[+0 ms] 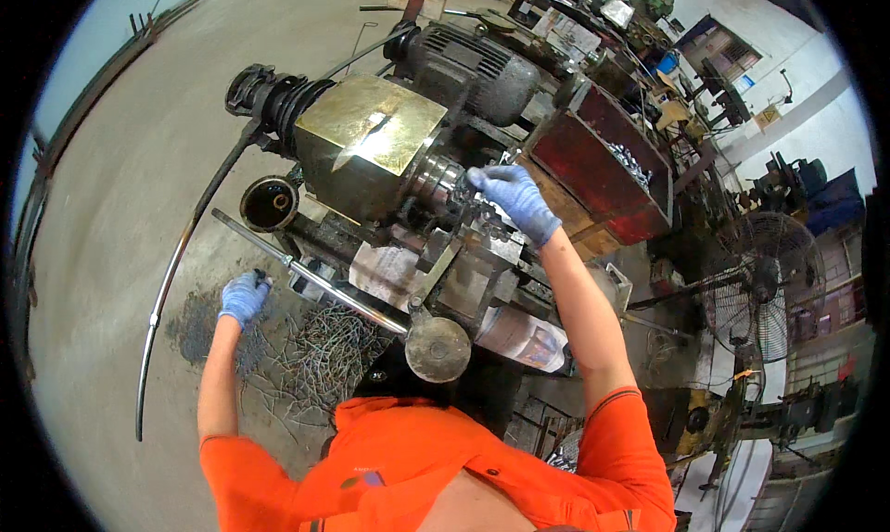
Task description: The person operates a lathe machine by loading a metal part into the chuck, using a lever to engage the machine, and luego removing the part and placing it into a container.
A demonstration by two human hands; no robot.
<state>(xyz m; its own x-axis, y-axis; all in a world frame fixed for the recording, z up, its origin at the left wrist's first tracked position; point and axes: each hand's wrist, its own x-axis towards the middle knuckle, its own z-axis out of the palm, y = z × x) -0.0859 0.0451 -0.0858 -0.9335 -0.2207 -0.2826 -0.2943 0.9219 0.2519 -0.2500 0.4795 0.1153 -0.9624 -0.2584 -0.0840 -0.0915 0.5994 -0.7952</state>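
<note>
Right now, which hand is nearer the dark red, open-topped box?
Right. The blue-gloved right hand is just left of the box, by the shiny round metal spindle; the blue-gloved left hand is much farther left, near the tangled dark metal shavings.

the left glove (244, 297) and right glove (519, 201) are showing blue, the shirt (408, 444) is glowing orange, the plate (343, 117) is gleaming brassy yellow, the bin (584, 166) is showing dark red.

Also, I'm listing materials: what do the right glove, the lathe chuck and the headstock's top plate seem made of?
Right glove: probably knit fabric, from its matte, mottled blue surface. Lathe chuck: likely bare steel, from its silvery glints. Top plate: brass or painted metal, by its glossy yellow sheen.
</note>
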